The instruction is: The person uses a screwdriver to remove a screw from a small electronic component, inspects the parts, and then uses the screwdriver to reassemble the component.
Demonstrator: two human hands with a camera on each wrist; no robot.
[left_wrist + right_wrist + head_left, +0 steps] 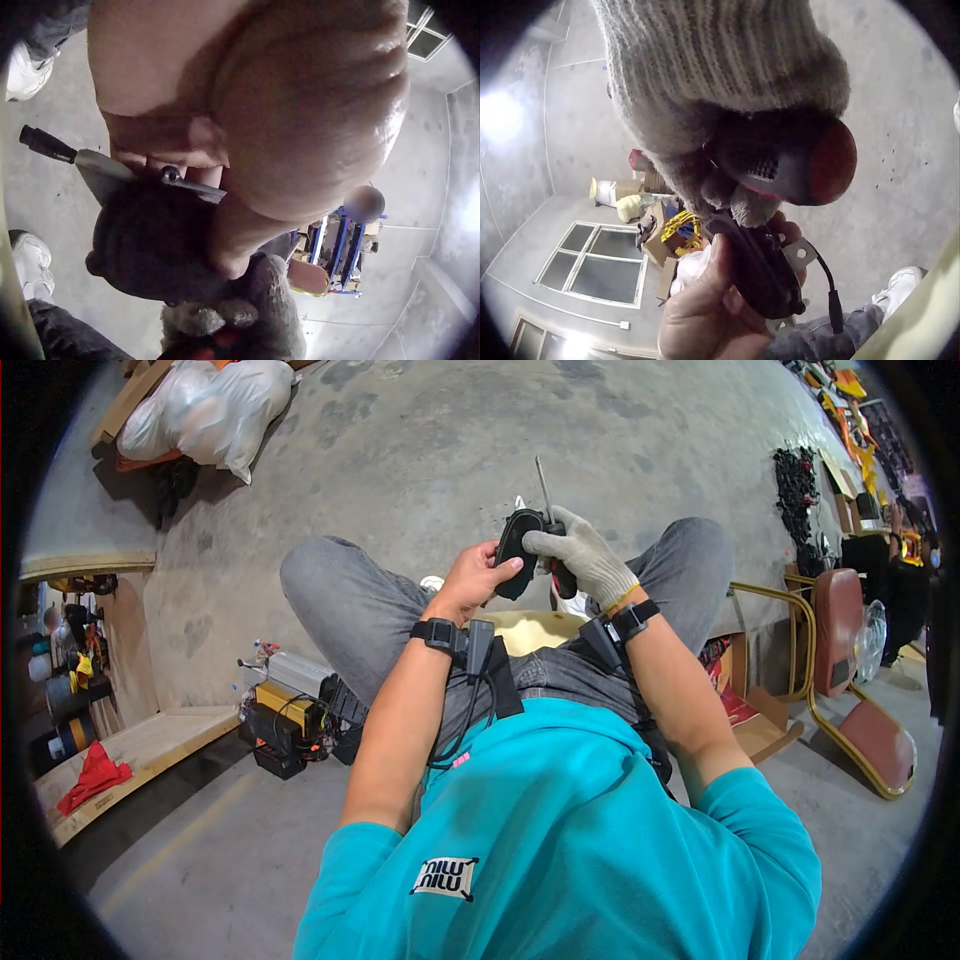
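Observation:
My bare left hand (472, 580) grips a black oval part (517, 555) between thumb and fingers. In the left wrist view the dark part (154, 240) has a grey metal tab and a short cable ending in a black plug (46, 142). My gloved right hand (590, 558) is curled round a screwdriver, its black and red handle (791, 157) in the palm and its shaft (543, 488) pointing up and away. The gloved fingertips touch the black part's edge, beside the left thumb.
Between the legs is a pale yellow surface (530, 630). White bags (215, 415) lie far left on the floor, a battery-like yellow and black unit (285, 710) by the left knee. A low wooden bench (150, 750) stands left; a chair (838, 630) and cardboard boxes are at right.

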